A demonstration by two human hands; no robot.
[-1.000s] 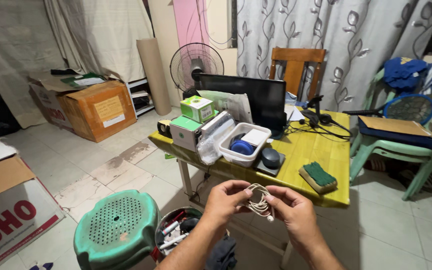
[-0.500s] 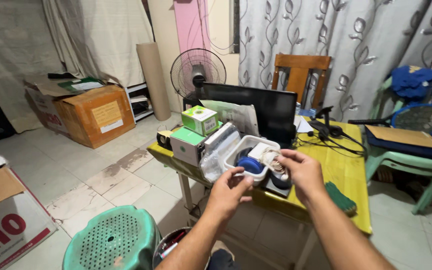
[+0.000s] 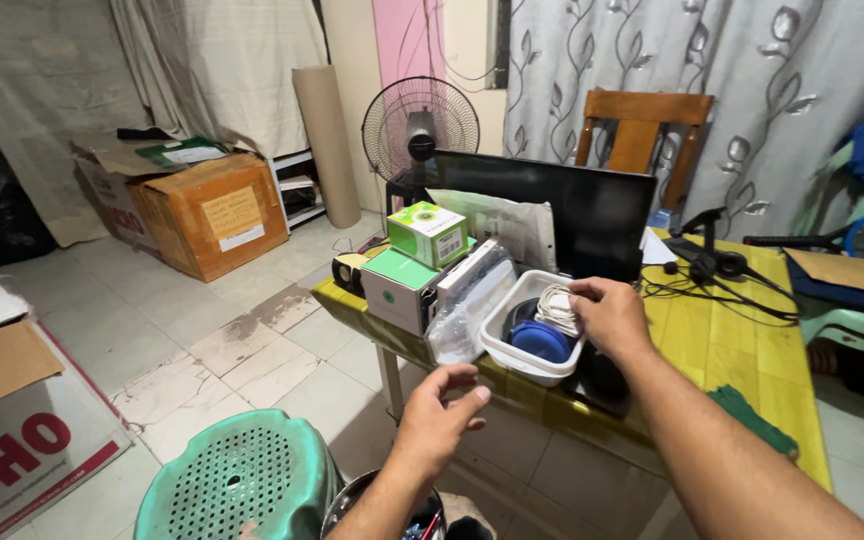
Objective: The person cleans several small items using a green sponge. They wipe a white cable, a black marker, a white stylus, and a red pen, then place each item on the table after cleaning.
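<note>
The coiled white cable (image 3: 555, 305) sits bunched at the far rim of a white plastic tub (image 3: 512, 352), pinched between the fingers of the right hand (image 3: 607, 315), which reaches over the tub and is closed on the coil. From the head view, the cable is wound into a neat bundle and is already over the tub, above a blue round thing (image 3: 542, 341) lying inside; it looks not yet let go, so by this picture the putting-down is nearly done and only the release is left. The left hand (image 3: 439, 420) hangs lower and nearer, fingers spread and empty, well apart from the tub and touching nothing. The tub stands near the front edge of a yellow-green counter (image 3: 742, 345), just beside a clear bag (image 3: 467, 305) and a stack of green and white boxes (image 3: 414, 268); behind them is a dark monitor (image 3: 592, 210), with a headset (image 3: 712, 262) to its right. Around the counter: a standing fan (image 3: 420, 125), a wooden chair (image 3: 642, 135), patterned curtains, cardboard boxes (image 3: 202, 210) on the tiled floor, and a green plastic stool (image 3: 237, 480) close below.
</note>
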